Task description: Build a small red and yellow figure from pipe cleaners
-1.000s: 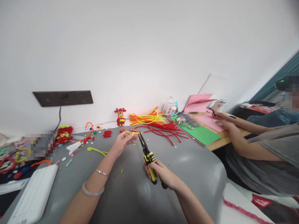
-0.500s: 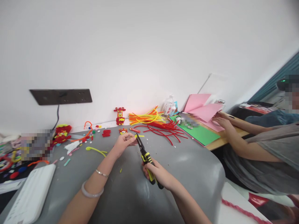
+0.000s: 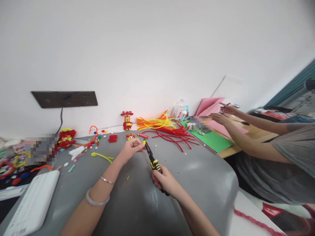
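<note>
My left hand (image 3: 133, 146) pinches a small yellow pipe cleaner piece (image 3: 144, 142) between thumb and fingers. Wrapped round the handles of black-and-yellow pliers (image 3: 155, 164) is my right hand (image 3: 164, 178). The pliers' jaw tips meet the yellow piece, and their handles are squeezed together. Just behind my left fingers lies a red figure with a white-eyed face (image 3: 130, 137), partly covered by them. A red stick-like piece (image 3: 142, 135) rests beside it. Farther back, a red and yellow figure (image 3: 127, 120) stands upright against the wall.
Orange and yellow pipe cleaners (image 3: 155, 123) and red ones (image 3: 174, 136) lie at the back. A bent yellow-green pipe cleaner (image 3: 102, 156) is left of my arm. A white keyboard (image 3: 31, 203) sits front left. At right, a co-worker's hands (image 3: 221, 114) are over pink paper (image 3: 209, 106).
The plier handles have closed together in my right hand. The yellow strip that stuck out right of the jaws no longer shows. The co-worker's hands have risen and shifted left.
</note>
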A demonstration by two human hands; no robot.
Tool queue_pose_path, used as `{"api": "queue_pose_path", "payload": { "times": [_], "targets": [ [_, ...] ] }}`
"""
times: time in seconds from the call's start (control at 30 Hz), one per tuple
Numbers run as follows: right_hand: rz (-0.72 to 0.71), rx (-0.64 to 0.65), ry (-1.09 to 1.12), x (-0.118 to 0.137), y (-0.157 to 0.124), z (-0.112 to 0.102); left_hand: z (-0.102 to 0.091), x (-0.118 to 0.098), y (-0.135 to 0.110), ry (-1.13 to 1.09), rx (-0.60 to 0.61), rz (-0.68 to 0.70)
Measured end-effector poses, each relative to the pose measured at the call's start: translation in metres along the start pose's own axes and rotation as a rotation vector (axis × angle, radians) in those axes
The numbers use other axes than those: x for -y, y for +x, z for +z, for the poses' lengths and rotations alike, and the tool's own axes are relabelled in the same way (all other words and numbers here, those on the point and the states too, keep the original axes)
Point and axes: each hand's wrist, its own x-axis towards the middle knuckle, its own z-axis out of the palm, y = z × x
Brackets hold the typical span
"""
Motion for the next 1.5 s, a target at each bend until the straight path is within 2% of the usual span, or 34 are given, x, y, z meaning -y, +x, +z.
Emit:
{"api": "queue_pose_path", "payload": {
  "times": [0.2,0.33,0.43,0.5,0.57,0.63,0.7,0.77,0.83,0.9,1.0,1.17,1.27,1.37,1.5],
  "targets": [
    [0.046,0.075,0.241,0.009,-0.005,-0.006,0.001,-0.005,-0.001,0.003,0.007,-0.044],
    [0.101,0.125,0.312,0.014,-0.008,-0.012,0.001,-0.006,-0.002,0.003,0.007,-0.044],
    [0.133,0.185,0.348,0.017,-0.009,-0.02,-0.004,-0.003,0.0,0.013,-0.039,-0.015],
    [0.112,0.177,0.325,0.022,-0.008,-0.031,-0.011,0.001,0.003,0.076,-0.099,0.015],
    [0.042,0.091,0.168,0.027,-0.006,-0.047,-0.02,0.004,0.006,0.212,-0.138,0.038],
    [-0.088,-0.075,-0.174,0.031,-0.002,-0.067,-0.03,0.004,0.008,0.389,-0.137,0.055],
    [-0.197,-0.296,-0.554,0.032,0.004,-0.087,-0.039,0.001,0.008,0.547,-0.122,0.069],
    [-0.172,-0.45,-0.883,0.027,0.013,-0.104,-0.046,-0.003,0.006,0.665,-0.103,0.082],
    [-0.117,-0.479,-1.115,0.019,0.023,-0.115,-0.051,-0.007,0.003,0.735,-0.079,0.074],
    [-0.146,-0.481,-1.252,0.009,0.033,-0.121,-0.054,-0.01,0.001,0.759,-0.056,0.056],
    [-0.326,-0.494,-1.311,-0.005,0.042,-0.121,-0.055,-0.01,0.0,0.764,-0.029,0.04],
    [-0.597,-0.597,-1.216,-0.009,0.041,-0.103,-0.057,-0.002,0.002,0.783,-0.045,0.03],
    [-0.726,-0.502,-1.139,-0.001,0.037,-0.088,-0.059,0.001,0.003,0.761,-0.075,0.057],
    [-0.713,-0.329,-1.093,0.005,0.042,-0.072,-0.063,0.0,0.002,0.752,-0.135,0.086],
    [-0.607,-0.232,-1.032,0.003,0.056,-0.053,-0.069,-0.005,0.002,0.739,-0.268,0.137]
  ]
}}
